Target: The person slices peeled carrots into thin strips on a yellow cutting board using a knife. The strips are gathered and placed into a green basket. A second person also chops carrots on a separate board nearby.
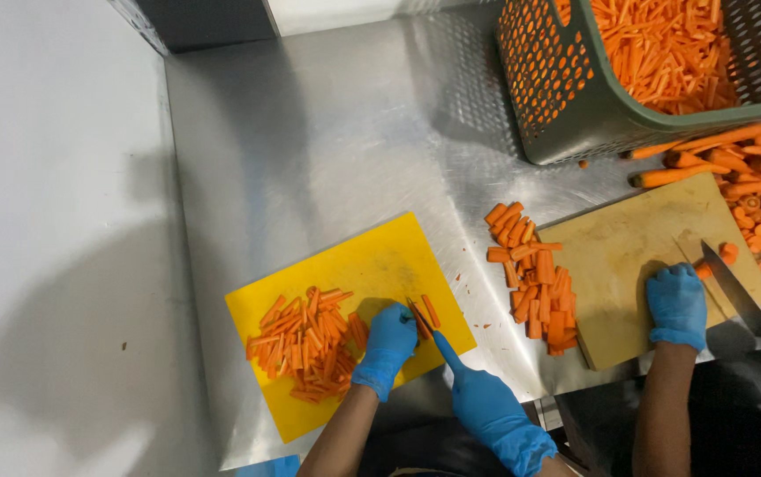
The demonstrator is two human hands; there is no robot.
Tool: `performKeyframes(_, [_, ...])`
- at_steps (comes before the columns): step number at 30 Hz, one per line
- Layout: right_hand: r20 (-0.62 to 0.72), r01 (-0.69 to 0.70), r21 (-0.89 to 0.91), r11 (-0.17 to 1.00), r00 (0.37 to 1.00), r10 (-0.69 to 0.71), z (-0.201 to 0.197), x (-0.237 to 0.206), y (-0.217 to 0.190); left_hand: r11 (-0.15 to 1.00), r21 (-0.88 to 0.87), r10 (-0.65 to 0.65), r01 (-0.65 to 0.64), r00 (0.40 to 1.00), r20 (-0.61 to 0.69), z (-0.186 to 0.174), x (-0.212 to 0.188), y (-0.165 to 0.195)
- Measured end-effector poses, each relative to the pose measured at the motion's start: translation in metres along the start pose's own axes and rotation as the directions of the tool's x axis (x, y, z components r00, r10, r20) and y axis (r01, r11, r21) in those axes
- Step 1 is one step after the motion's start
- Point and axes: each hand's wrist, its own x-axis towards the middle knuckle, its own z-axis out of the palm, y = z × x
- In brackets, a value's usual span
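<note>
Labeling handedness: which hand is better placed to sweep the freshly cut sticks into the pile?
Left, probably. The left hand rests on the yellow board between the cut sticks and the pile; the right hand holds the knife.

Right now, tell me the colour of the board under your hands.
Yellow cutting board, seen from the head view.
</note>
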Motion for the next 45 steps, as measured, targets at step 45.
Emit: performKeyframes(45, [-0.469, 0.271, 0.511, 0.816, 0.883, 0.0, -0.119, 0.081, 0.025, 0.669, 0.597, 0.611, -0.443, 0.784, -0.104, 0.001, -0.066, -0.053])
